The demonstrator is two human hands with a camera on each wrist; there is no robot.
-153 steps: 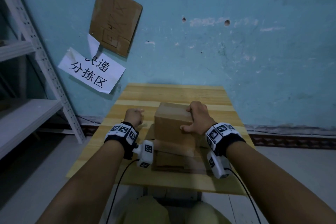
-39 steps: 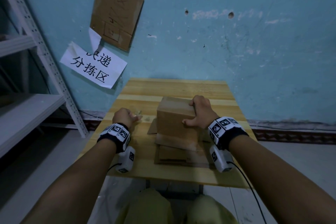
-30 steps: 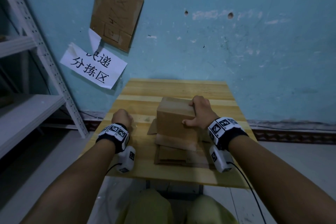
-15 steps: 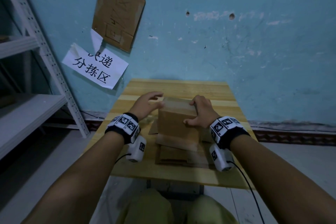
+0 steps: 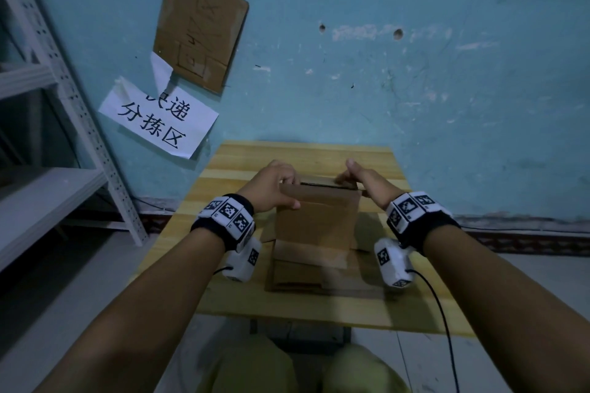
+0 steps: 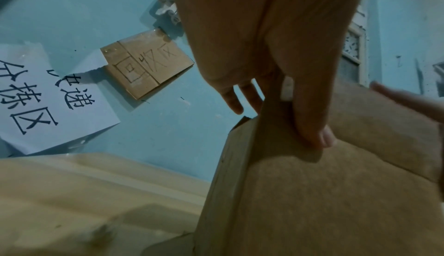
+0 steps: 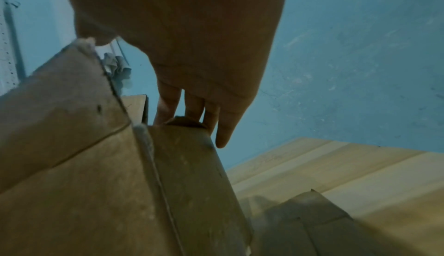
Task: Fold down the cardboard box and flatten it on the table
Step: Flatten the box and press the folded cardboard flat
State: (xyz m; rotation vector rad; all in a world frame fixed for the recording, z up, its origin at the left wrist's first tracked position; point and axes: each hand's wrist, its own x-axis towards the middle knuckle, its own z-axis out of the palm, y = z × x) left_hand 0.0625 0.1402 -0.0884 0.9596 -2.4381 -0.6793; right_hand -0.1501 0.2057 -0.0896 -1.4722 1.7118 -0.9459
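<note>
Teal wall (image 5: 415, 89) is backing a wooden table (image 5: 242, 166); flattened cardboard (image 5: 322, 277) is lying at its 6 o'clock edge. Cardboard box (image 5: 316, 220) is standing upright mid-table, on that cardboard. Left hand (image 5: 271, 188) is pinching the top edge at 9 o'clock, thumb in front; right hand (image 5: 364, 182) is gripping at 3 o'clock, fingers curled over. Likely light, stiff, creasing along folds; best held at top corners.
</note>
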